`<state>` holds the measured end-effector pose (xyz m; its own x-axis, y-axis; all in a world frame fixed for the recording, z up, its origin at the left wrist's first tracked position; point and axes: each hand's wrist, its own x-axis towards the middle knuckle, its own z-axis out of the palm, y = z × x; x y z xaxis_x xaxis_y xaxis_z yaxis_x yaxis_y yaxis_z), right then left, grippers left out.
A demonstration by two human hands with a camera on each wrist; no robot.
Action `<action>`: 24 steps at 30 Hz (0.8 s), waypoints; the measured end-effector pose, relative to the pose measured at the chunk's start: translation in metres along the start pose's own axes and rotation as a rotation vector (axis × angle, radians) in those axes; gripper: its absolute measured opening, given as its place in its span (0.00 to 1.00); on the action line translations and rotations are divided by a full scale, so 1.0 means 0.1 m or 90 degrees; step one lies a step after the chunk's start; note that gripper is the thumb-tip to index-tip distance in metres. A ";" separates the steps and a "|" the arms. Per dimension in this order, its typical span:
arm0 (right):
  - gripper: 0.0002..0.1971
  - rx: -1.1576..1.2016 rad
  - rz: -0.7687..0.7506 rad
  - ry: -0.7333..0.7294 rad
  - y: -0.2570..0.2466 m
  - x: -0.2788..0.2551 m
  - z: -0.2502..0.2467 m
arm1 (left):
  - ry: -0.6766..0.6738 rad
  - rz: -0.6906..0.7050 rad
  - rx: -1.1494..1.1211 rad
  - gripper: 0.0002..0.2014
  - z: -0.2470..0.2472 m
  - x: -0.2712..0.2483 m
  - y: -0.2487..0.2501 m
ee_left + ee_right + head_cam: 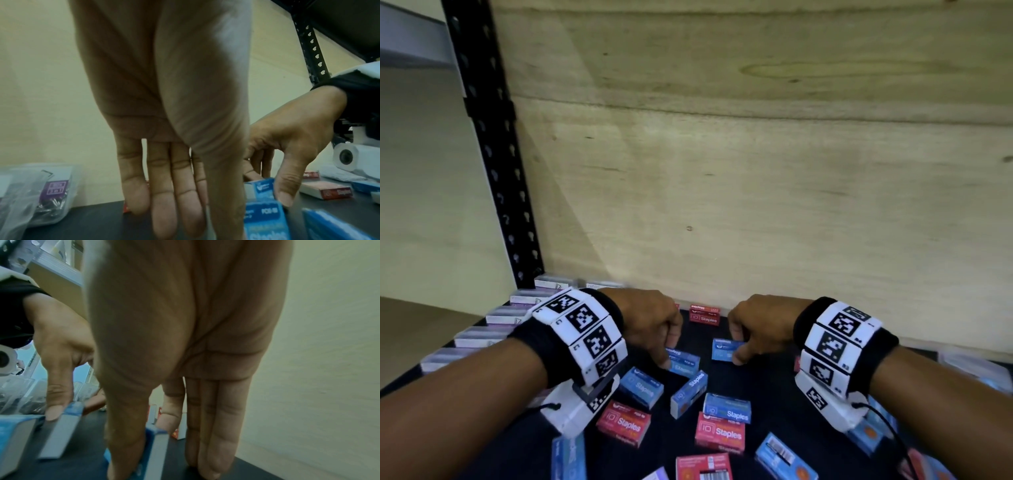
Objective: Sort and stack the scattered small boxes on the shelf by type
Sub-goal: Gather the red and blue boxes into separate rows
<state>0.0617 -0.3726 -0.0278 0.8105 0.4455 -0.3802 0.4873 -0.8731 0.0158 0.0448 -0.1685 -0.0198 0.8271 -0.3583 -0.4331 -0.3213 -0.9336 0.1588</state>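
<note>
Small blue and red staples boxes lie scattered on the dark shelf [767, 387]. My left hand [669, 356] reaches down with thumb and a finger pinching the end of a blue staples box [685, 365]; the right wrist view shows that thumb [54, 412] on the box's edge [71, 410]. My right hand [736, 346] pinches a second blue box [724, 349], thumb on the near side and fingers behind. That box stands on edge [159, 444] between thumb and index finger. Both boxes [262, 217] [261, 188] stand close together.
More blue boxes [642, 385] [690, 389] [727, 407] and red ones [625, 423] [720, 433] [703, 317] lie around the hands. Clear packs [482, 335] line the left edge beside a black upright post [493, 154]. A plywood wall [756, 171] closes the back.
</note>
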 end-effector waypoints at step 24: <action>0.14 -0.048 0.212 0.087 1.02 -0.42 0.04 | 0.185 0.064 0.182 0.15 -0.28 0.92 1.05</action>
<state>0.0760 -0.4810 -0.0138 0.9625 0.1655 -0.2150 0.2070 -0.9602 0.1878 0.0998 -0.2991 -0.0183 0.8680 -0.4724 -0.1531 -0.4877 -0.8690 -0.0833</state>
